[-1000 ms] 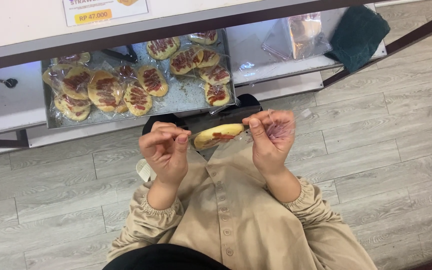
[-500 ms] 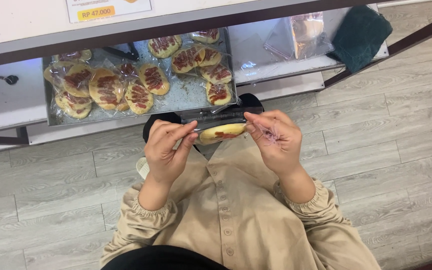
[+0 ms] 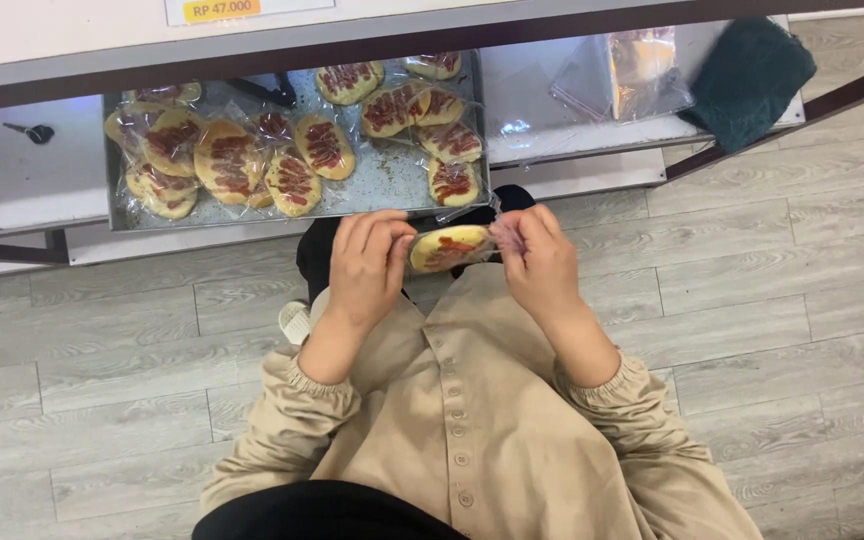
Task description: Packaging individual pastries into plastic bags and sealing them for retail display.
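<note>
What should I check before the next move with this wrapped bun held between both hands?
1. Left hand grips one end of the wrapped bun: ok.
2. Right hand pinches the other end of the clear wrap: ok.
3. Bun inside its wrap: ok.
4. Wrap sealed shut: cannot tell.
5. Free room on the tray among the other wrapped buns: ok, bare metal shows near the front.
6. Spare clear bags on the shelf, within view: ok.
</note>
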